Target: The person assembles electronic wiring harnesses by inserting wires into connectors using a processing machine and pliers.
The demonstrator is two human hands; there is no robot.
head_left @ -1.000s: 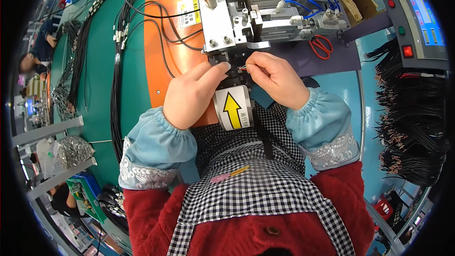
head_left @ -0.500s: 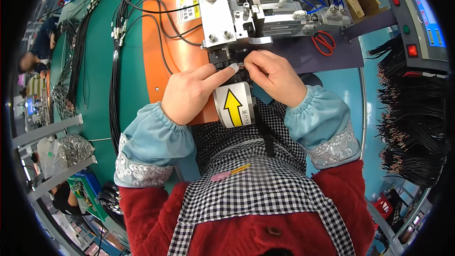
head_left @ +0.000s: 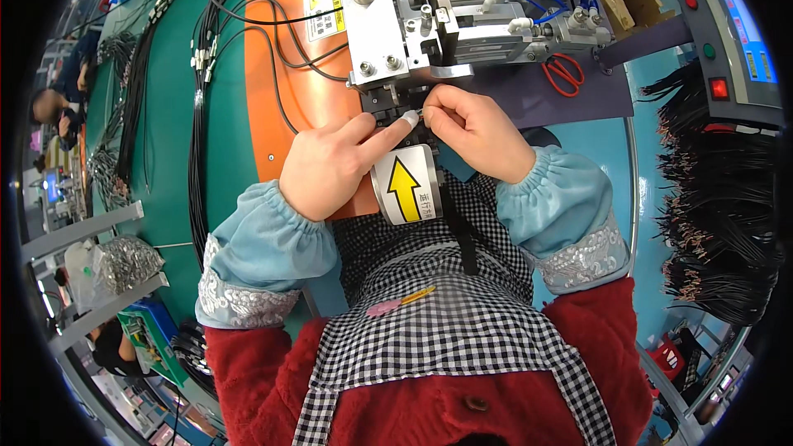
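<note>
At the front of a metal machine [head_left: 380, 41], both of my hands meet over a dark narrow track [head_left: 387, 107]. My left hand [head_left: 326, 167] comes in from the left, its index finger reaching to the track and the others curled under. A white cover sits on that index fingertip. Close against it, my right hand [head_left: 477, 134] pinches thumb and index finger together; whatever lies between them is too small and hidden to name. Just below the hands is a curved white plate [head_left: 406, 186] with a yellow arrow.
Black cables [head_left: 201, 74] lie in bundles on the green table at left. An orange board [head_left: 273, 107] lies under the machine. Red-handled scissors [head_left: 563, 76] rest on the dark plate at right. A control panel [head_left: 727, 41] stands far right, above hanging black wires [head_left: 714, 215].
My hands stay at the track with only slight shifts. The right hand's fingers have moved a little, and the view has shifted slightly.
</note>
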